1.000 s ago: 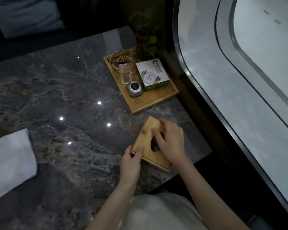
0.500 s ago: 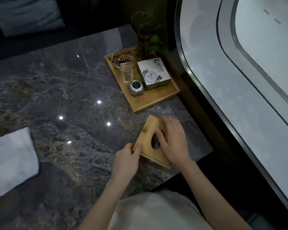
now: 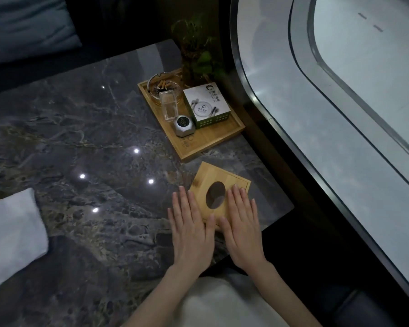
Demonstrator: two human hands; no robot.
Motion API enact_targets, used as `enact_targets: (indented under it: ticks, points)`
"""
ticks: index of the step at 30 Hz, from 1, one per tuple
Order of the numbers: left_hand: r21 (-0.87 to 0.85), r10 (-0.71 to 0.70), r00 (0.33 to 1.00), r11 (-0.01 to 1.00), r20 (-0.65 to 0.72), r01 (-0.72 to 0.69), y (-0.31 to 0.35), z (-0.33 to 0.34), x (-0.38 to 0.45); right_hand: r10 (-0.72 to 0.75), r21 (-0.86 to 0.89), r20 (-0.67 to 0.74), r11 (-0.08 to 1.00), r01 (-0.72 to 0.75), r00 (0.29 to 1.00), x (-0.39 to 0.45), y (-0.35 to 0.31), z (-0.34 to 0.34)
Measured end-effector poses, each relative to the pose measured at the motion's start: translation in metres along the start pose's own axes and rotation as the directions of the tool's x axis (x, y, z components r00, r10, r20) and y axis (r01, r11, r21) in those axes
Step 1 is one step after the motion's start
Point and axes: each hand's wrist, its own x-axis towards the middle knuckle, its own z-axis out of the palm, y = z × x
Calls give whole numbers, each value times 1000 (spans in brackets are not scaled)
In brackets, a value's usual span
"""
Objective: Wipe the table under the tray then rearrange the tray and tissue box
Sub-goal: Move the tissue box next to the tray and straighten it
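Hands (image 3: 242, 227) lie flat, fingers spread, beside tissue box (image 3: 219, 185).

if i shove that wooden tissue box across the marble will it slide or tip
The wooden tissue box will probably slide: it sits low and flat, so tipping looks unlikely. The polished marble table mirrors the lights, which hints at little grip. Its rigid panels should keep their shape.

I have one view only, from the head camera, looking forward and steeply down from above the near edge of the tabletop (image 3: 85, 142). It sits close, wide-angle, facing the far right corner, where the tabletop's right edge meets a curved pale surface (image 3: 340, 128) that bows in the lens.
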Motion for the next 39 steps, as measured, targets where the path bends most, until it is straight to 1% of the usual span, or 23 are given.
enact_targets:
  ticks: [5, 9, 13, 19, 21, 28, 39]
  points:
    - [108, -8, 999, 994, -44, 12, -2, 8, 2, -9, 6, -13, 1000, 10, 1000, 0, 0, 0]
    - [108, 31, 998, 994, -53, -26, 0, 6, 12, 4, -2, -19, 1000, -4, 1000, 5, 3, 2]
    - [99, 94, 994, 991, -52, -88, 7, 2, 38, 61, 12, -59, 998, -60, 996, 25, 5, 3]
    - [58, 148, 989, 987, 2, -148, 15, -7, 75, 111, -38, -104, 993, -116, 988, 51, 8, -1]
    - [44, 186, 982, 981, 26, -187, 16, -10, 88, 127, -49, -118, 990, -134, 985, 57, 9, -1]
    - [105, 331, 937, 934, 111, -342, 23, -18, 132, 131, -52, -131, 989, -138, 983, 79, 13, -6]
    - [166, 379, 911, 899, 163, -404, 42, -15, 169, 158, -93, -176, 980, -176, 972, 101, 25, -11]
